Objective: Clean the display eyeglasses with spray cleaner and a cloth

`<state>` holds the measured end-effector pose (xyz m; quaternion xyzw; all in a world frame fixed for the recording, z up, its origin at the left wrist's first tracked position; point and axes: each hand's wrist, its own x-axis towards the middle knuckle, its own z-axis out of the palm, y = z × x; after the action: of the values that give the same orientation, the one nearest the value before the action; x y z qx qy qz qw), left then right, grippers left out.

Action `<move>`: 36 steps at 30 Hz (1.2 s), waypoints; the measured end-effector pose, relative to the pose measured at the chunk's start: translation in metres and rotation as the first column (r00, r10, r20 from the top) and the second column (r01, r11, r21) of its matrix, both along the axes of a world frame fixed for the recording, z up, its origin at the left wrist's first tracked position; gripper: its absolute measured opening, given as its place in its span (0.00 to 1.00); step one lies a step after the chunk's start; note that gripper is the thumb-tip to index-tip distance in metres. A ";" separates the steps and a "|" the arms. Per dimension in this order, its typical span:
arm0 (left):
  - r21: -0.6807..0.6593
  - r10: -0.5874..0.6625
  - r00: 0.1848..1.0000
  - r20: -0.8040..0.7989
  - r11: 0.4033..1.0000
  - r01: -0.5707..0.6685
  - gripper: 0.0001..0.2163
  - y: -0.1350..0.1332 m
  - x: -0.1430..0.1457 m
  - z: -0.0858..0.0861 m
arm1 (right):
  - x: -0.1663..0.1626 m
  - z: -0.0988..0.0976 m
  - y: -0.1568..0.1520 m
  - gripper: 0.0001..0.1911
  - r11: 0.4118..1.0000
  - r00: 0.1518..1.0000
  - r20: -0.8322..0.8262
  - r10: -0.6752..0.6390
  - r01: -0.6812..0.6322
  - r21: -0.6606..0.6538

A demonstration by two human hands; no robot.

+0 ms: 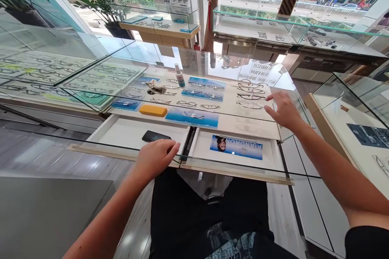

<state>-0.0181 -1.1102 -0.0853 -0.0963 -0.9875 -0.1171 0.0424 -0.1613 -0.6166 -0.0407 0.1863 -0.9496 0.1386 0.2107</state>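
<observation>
My left hand (156, 158) is curled into a loose fist at the near edge of the glass counter, with nothing showing in it. Just beyond it a black phone (155, 136) is seen in the left drawer. At the counter's right end, my right hand (284, 109) has thumb and forefinger apart, close to a short column of eyeglasses (251, 97); whether a fingertip touches one is unclear. Toward the left stand a small spray bottle (180, 76) and a crumpled brownish cloth (156, 88). A yellow glasses case (152, 110) lies nearer to me.
Two pulled-out drawers face me; the right drawer (237, 166) holds a blue printed card (236, 147). More spectacles on blue cards (206, 89) show in the counter. Glass display cases (255, 34) stand ahead, others to both sides. A grey surface (51, 214) is at lower left.
</observation>
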 end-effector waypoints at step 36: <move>-0.413 -0.079 0.955 0.286 0.889 0.197 0.15 0.019 -0.244 -0.068 | -0.054 -0.006 -0.037 0.14 0.976 0.978 0.128 0.165 -0.181 0.124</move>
<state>-0.2620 -1.0916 -0.1537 -0.1578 -0.9758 0.0931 -0.1192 -0.2155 -0.6536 -0.0467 0.2735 -0.9477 0.1028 0.1287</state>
